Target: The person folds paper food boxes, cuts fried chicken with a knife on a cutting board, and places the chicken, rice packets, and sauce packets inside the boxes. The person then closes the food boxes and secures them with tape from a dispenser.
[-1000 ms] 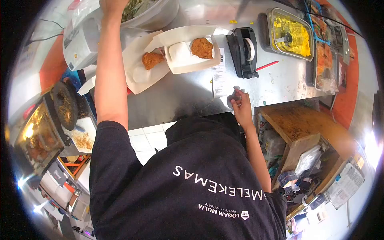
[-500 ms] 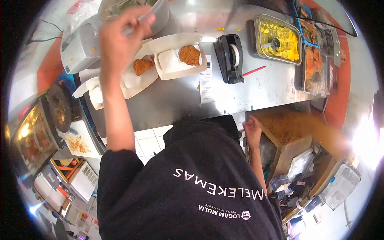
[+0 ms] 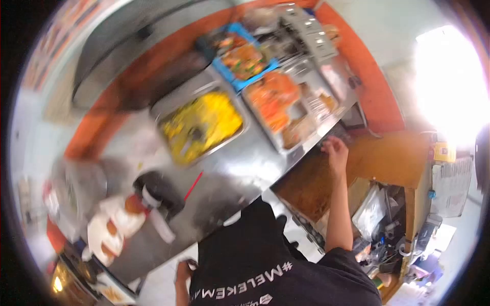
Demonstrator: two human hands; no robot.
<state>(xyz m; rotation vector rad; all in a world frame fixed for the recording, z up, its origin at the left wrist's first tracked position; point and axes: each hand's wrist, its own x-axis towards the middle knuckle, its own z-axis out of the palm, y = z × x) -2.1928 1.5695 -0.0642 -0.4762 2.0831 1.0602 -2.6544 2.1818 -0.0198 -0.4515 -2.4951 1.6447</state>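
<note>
My right hand (image 3: pixel 337 155) hovers over the brown wooden surface, close to the counter's front edge. Its fingers are loosely bent and apart, with nothing visible in them. Low at the left of my black shirt, my left hand (image 3: pixel 183 271) hangs beside the counter edge; its fingers are too small and blurred to read. The closest things on the counter to my right hand are a tray of orange-red food in plastic (image 3: pixel 275 102) and a blue-rimmed tray (image 3: pixel 245 81). Farther left stands a metal pan (image 3: pixel 237 133) of yellow food with a utensil handle in it.
Blurred paper food boxes (image 3: pixel 97 232) with brown fried pieces stand at the counter's left. Beside them are a black tape dispenser (image 3: pixel 161 191) and a red pen (image 3: pixel 193 185). Open shelves (image 3: pixel 380 219) with plastic packets sit below the wooden surface (image 3: pixel 388 158).
The view has swung right, bringing the food trays nearer the middle. My left hand has dropped from above the paper boxes to my side. My right hand has risen toward the tray end.
</note>
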